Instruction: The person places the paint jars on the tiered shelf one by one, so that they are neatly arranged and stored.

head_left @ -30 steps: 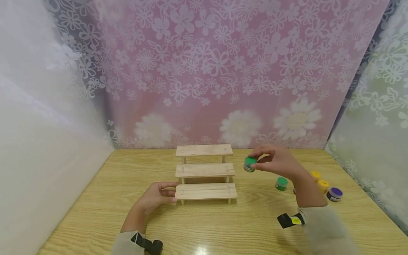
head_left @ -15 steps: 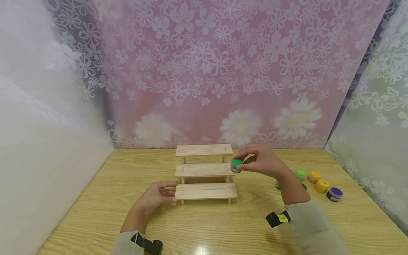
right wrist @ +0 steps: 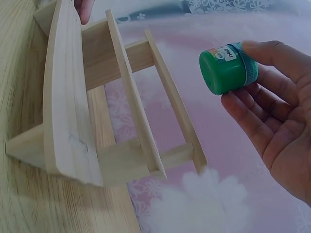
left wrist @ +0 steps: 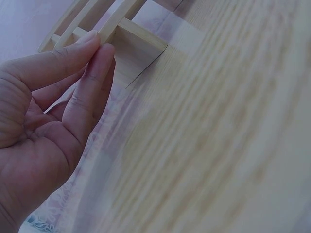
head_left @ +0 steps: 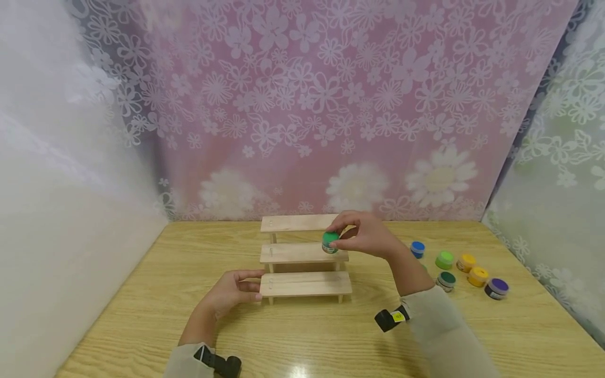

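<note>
A three-step wooden display stand (head_left: 304, 283) stands on the table, its steps rising toward the back. At the left end of its lowest step, my left hand (head_left: 229, 290) pinches the board between thumb and fingers; the left wrist view shows the fingertips (left wrist: 99, 51) at the board's corner. My right hand (head_left: 366, 233) holds a small green paint jar (head_left: 330, 243) by its lid, between thumb and fingers. In the head view the jar overlaps the right part of the middle step. In the right wrist view the green jar (right wrist: 226, 68) hangs apart from the stand.
Right of the stand are more paint jars: blue (head_left: 417, 249), light green (head_left: 444, 260), dark green (head_left: 446, 281), two yellow, one of them in front (head_left: 478, 276), and purple (head_left: 497, 288). The right forearm partly hides another green one. A flowered curtain (head_left: 302, 131) hangs behind the table.
My right hand has carried the green paint jar leftward, from beside the stand to over its right side. More jars show behind the forearm. The left hand has stayed in place.
</note>
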Motion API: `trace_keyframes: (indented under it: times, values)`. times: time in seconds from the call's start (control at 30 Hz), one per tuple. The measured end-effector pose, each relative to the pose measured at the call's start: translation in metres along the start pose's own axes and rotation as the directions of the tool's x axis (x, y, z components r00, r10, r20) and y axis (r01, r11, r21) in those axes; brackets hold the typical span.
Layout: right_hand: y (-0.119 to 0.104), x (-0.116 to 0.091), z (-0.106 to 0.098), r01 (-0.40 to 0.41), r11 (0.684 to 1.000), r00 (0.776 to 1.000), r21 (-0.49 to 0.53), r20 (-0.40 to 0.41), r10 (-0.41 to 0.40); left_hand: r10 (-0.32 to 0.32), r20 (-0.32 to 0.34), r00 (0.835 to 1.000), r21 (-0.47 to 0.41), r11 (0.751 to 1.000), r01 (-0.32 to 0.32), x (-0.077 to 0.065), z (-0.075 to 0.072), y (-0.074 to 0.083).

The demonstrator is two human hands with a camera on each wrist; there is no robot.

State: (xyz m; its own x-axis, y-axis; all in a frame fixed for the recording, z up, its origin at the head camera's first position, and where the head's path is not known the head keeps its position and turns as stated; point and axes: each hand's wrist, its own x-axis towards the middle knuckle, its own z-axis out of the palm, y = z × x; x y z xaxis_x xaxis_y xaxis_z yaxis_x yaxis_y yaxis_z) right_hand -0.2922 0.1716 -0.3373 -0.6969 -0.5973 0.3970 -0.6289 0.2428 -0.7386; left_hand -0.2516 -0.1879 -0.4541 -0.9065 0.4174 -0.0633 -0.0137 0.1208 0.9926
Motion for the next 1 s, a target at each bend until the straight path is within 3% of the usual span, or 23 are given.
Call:
trace_keyframes:
  times: [0.53,0.87,1.0]
  values:
    - [-0.011,0.035,0.023,-0.055,0.996,0.998,0.068,0.018,0.054,0.004,-0.004,1.0,-0.008,1.0,-0.005,0.001,-0.001,0.0]
    - [-0.007,0.056,0.043,-0.092,0.994,0.996,0.063,-0.011,0.093,-0.004,0.005,1.0,-0.025,1.0,0.004,0.0,-0.002,-0.001]
    - [-0.006,0.064,0.049,-0.094,0.995,0.995,0.017,-0.02,0.094,-0.003,0.002,1.0,-0.018,1.0,0.003,0.001,-0.002,-0.001]
